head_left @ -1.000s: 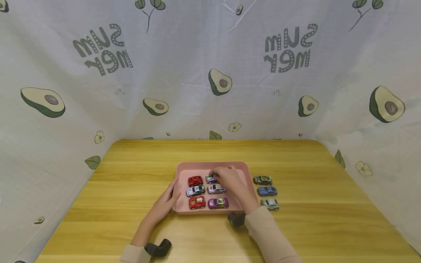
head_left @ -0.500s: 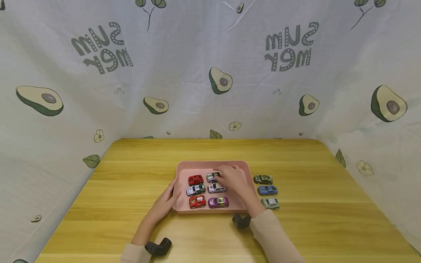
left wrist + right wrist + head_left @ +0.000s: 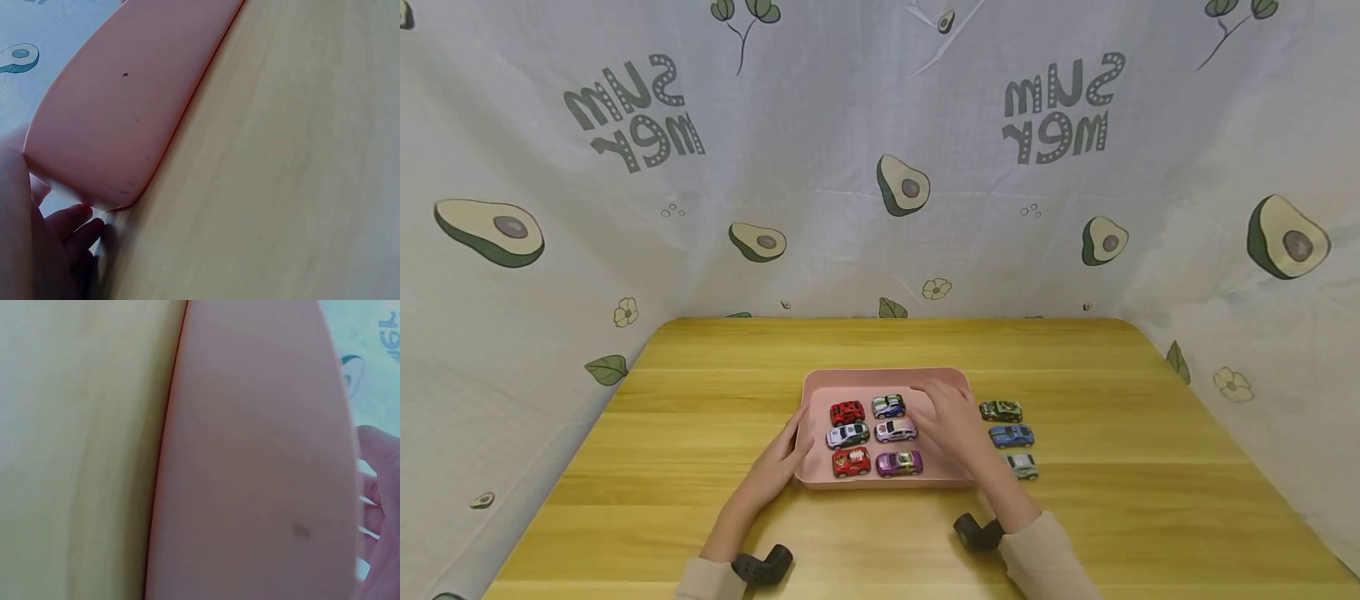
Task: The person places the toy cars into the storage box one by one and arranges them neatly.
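Note:
Inside the pink tray (image 3: 857, 379), toy cars stand in two columns. The left column has a red car with black spots (image 3: 847, 412), a white-and-green car (image 3: 847, 435) and a red car (image 3: 851, 462). In the other column are a white, blue and green car (image 3: 888, 406), a white patterned car (image 3: 896, 430) and a purple car (image 3: 898, 463). My left hand (image 3: 777, 461) holds the tray's left rim, its fingers outside the wall in the left wrist view. My right hand (image 3: 953, 423) hovers over the tray's right part, fingers spread and holding nothing.
Right of the tray, a camouflage car (image 3: 1001, 411), a blue car (image 3: 1011, 435) and a pale grey car (image 3: 1022, 466) stand on the wooden table (image 3: 722, 400). My right forearm partly covers the grey one. A printed curtain (image 3: 827, 133) hangs around the table's back and sides.
My right hand has let go of the white, blue and green car and moved right, away from it. That car now stands fully visible. My left hand has stayed at the rim.

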